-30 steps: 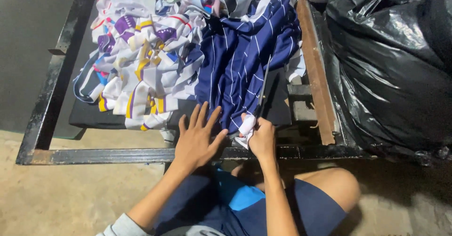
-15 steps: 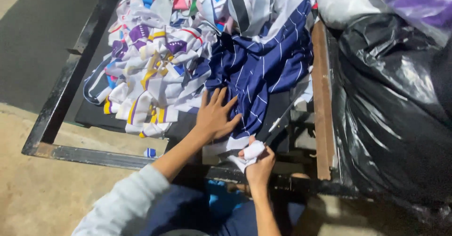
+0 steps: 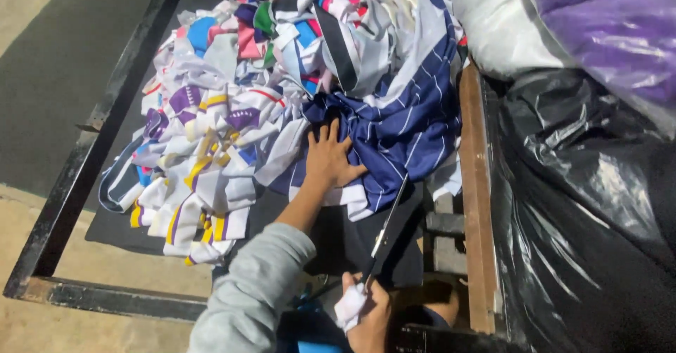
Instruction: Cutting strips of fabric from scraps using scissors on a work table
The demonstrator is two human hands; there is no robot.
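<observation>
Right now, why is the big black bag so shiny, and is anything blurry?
In the head view, light glares off the crinkled black bag; the purple bag at the top corner looks soft and blurry; the left hand on the navy striped cloth is fairly sharp.

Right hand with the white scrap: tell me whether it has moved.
Yes. The right hand has drawn back toward the body, away from the navy striped cloth.

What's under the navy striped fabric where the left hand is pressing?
The left hand lies flat on the navy striped fabric. White-edged pieces and a dark mat show below its lower edge; directly beneath is covered. The right hand holds scissors.
</observation>
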